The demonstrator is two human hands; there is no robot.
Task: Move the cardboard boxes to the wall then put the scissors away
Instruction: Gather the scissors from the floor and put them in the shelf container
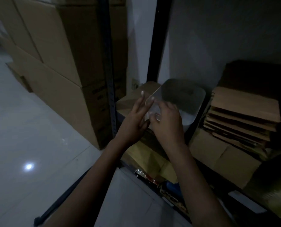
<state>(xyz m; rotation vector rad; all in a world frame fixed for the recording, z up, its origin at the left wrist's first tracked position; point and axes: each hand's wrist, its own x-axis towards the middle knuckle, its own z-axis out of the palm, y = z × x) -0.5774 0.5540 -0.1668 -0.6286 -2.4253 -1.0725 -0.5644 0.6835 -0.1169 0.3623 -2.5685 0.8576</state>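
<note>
In this dim corner my left hand [137,118] steadies the clear plastic tub [184,99] on the shelf with fingers spread flat, while my right hand [168,123] curls over something pale, perhaps the stiff, pointed scissors, though I cannot tell.

Dark shelf [189,138] bearing clear plastic tub [194,102] beside flattened cardboard stack [244,112]; tall cardboard boxes [57,66] on pale floor [21,128]

Dark print on stacked cardboard box [102,102], seemingly unreadable
</note>
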